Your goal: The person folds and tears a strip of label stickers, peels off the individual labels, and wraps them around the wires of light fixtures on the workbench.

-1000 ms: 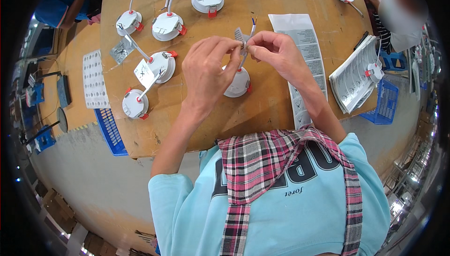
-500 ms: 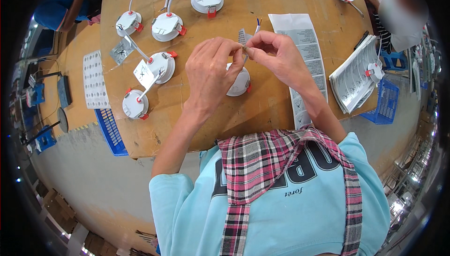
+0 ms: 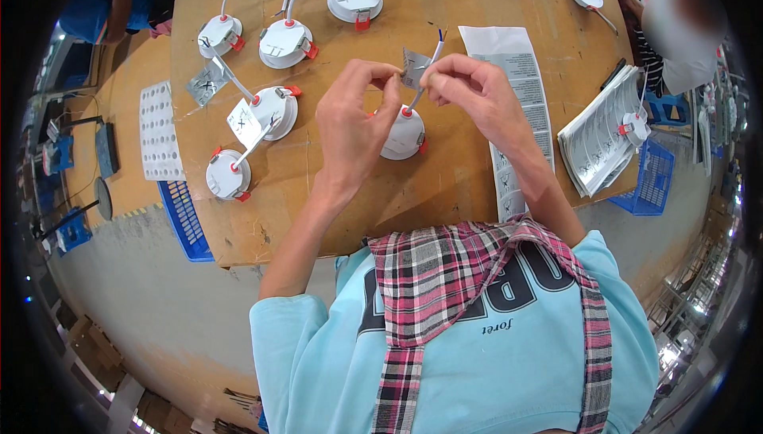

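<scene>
A round white downlight (image 3: pixel 404 137) with red-tipped clips stands on the table, its white cable (image 3: pixel 436 52) rising between my hands. A silver label (image 3: pixel 413 67) is attached to this cable and spreads out to its left. My left hand (image 3: pixel 355 112) is closed, thumb and forefinger pinched at the label's left edge. On the other side, my right hand (image 3: pixel 470 94) is closed in a pinch on the cable where the label meets it. Its fingertips partly hide that join. Coloured wire ends stick out at the cable's top.
Several labelled downlights (image 3: pixel 273 114) stand left and at the back of the wooden table (image 3: pixel 318 219). A long printed label sheet (image 3: pixel 513 100) lies right of my hands, beside a stack of sheets (image 3: pixel 598 136) with a small downlight (image 3: pixel 634 126) on it. Other people sit at both far corners.
My hands have drawn slightly apart. The silver label, mostly covered by my fingers before, now shows spread out between them. The downlight below is less hidden.
</scene>
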Demonstrator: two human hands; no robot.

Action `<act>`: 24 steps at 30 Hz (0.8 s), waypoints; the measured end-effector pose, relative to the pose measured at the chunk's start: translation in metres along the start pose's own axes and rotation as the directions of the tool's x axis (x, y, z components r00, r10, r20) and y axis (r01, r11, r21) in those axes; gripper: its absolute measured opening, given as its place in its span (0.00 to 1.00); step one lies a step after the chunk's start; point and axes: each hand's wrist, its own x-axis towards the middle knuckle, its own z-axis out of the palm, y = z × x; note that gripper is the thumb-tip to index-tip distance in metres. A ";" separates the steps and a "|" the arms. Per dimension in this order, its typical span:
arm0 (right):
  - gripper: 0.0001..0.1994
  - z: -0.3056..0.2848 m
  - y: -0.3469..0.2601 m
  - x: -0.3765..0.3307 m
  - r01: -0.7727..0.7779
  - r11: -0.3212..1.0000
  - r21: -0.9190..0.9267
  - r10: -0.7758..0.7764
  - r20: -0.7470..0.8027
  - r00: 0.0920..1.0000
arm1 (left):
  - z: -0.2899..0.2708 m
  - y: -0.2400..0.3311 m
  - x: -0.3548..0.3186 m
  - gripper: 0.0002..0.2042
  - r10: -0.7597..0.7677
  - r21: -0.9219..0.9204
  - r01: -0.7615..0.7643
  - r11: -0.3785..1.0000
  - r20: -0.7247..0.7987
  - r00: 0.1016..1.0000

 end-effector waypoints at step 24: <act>0.11 -0.011 0.001 0.000 -0.061 0.997 0.055 0.057 0.083 0.995 | 0.016 -0.016 0.023 0.07 -0.172 -0.520 0.331 0.788 0.330 0.928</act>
